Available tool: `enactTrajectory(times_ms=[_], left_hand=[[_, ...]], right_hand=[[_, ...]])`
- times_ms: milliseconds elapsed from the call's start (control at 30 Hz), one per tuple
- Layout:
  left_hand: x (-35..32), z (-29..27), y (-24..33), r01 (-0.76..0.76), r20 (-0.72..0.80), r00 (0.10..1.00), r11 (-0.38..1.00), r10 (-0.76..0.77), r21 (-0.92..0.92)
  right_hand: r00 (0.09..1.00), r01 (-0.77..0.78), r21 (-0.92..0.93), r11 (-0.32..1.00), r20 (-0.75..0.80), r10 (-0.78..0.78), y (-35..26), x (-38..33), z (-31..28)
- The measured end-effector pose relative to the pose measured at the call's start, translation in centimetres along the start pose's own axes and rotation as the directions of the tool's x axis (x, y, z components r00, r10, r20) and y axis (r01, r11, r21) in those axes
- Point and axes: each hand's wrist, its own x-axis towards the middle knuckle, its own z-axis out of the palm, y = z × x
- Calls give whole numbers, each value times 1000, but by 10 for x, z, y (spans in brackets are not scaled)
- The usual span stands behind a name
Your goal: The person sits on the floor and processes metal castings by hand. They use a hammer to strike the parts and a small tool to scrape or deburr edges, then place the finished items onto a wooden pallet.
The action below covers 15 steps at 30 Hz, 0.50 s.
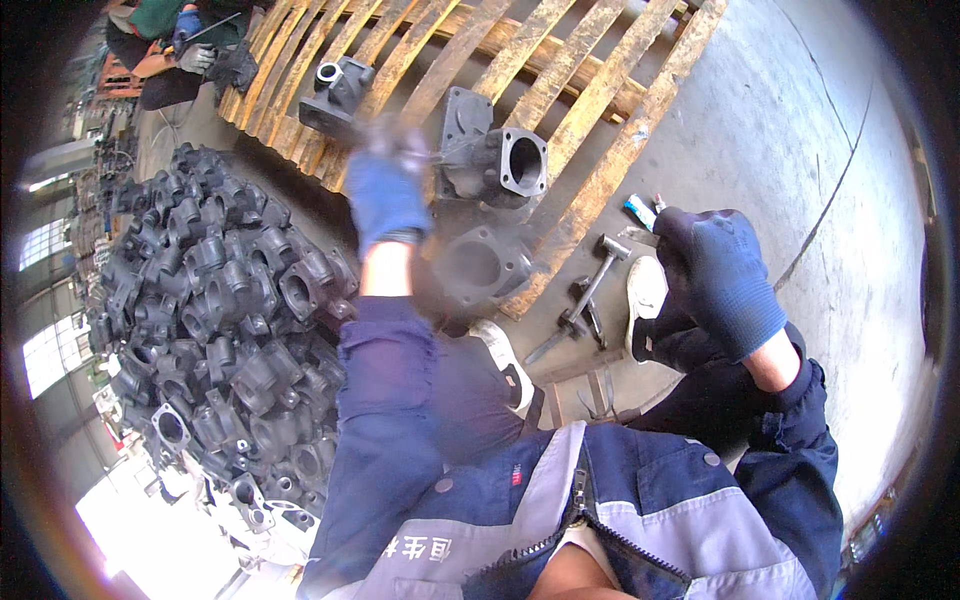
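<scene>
My left hand (388, 195), in a blue glove, reaches over the near edge of the wooden pallet; motion smears its fingers, so I cannot tell whether it holds anything. Just right of it on the pallet stands a dark cast-metal housing (490, 155) with a square flange and round bore. A smaller casting (337, 92) lies beyond the hand. Nearer to me, at the pallet's edge, another flanged casting (472, 268) looks blurred. My right hand (715, 270), gloved in dark blue, is closed above my right knee; what it holds, if anything, is hidden.
A large heap of dark castings (220, 300) rises at the left. Between my shoes lie a hammer (606, 262) and another metal tool (577, 318). A blue-and-white object (640, 212) is on the floor beside the pallet (600, 185). At upper left, another person's gloved hand (197, 58) shows.
</scene>
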Motion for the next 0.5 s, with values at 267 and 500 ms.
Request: enactTrajectory(times_ms=[267,500], left_hand=[[16,115,57,-395,511,857,551,-66,735],[43,77,46,-539,609,792,522,48,661]], right_hand=[[1000,23,-85,996,-9,-24,-3,4,2],[997,41,-66,997,63,-37,9,-3,-4]])
